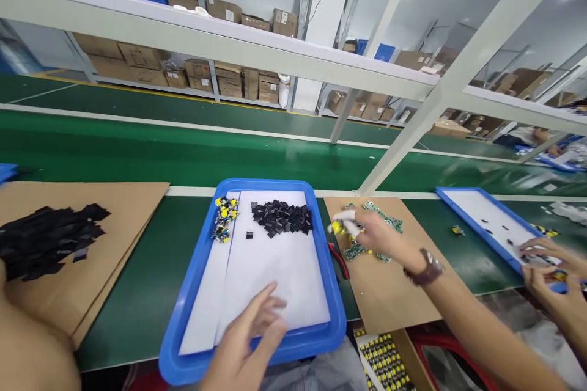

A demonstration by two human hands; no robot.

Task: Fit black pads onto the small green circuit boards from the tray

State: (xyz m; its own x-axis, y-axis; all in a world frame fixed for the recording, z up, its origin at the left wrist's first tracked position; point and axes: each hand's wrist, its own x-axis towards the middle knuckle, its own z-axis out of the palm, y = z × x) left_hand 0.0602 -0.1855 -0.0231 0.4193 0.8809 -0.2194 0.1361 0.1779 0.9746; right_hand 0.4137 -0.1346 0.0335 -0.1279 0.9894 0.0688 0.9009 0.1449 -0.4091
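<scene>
The blue tray (pixel 202 293) sits under the open, empty left hand (pixel 250 333), which could bump it. The right hand (pixel 367 233) pinches a small yellow part (pixel 337 227) that might slip onto the green boards (pixel 373 229) right below.

Glossy blue plastic tray (pixel 183 311), matt white paper liner (pixel 275 275), rough brown cardboard sheet (pixel 389 299)

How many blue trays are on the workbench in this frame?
2. One blue tray lies in front of the person, under the left hand. The second blue tray lies far right, near a co-worker's hands. Others may be cut off.
</scene>
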